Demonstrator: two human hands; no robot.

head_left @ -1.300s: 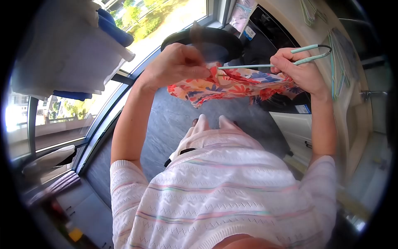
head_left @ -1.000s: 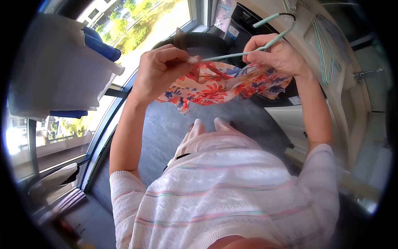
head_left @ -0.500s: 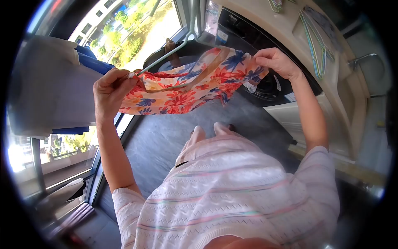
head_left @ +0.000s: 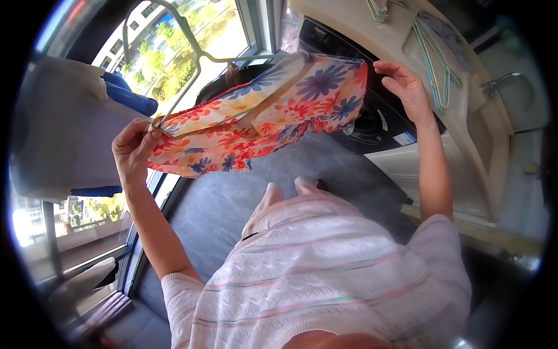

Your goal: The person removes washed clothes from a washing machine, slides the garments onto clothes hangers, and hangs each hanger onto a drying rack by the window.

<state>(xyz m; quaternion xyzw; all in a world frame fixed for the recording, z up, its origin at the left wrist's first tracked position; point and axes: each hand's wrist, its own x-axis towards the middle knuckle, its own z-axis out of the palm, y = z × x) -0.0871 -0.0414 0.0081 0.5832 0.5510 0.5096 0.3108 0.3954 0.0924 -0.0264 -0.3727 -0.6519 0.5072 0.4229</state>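
A floral garment, with red, orange and dark blue flowers on thin cloth, is stretched out in front of me on a pale clothes hanger. My left hand pinches the hanger's left end together with the cloth there. The hanger's hook points up toward the window, and its right arm runs under the garment's far edge. My right hand is just off the garment's right end, fingers curved and apart, with nothing in it.
Grey and blue clothes hang at the left beside the window. Beyond the garment is a black-fronted appliance. A pale counter at right bears several wire hangers and a tap. Below lies the grey floor.
My right hand has let go of the garment's right end and moved slightly right. My left hand has shifted left and down, and the hanger has turned so its hook swings left.
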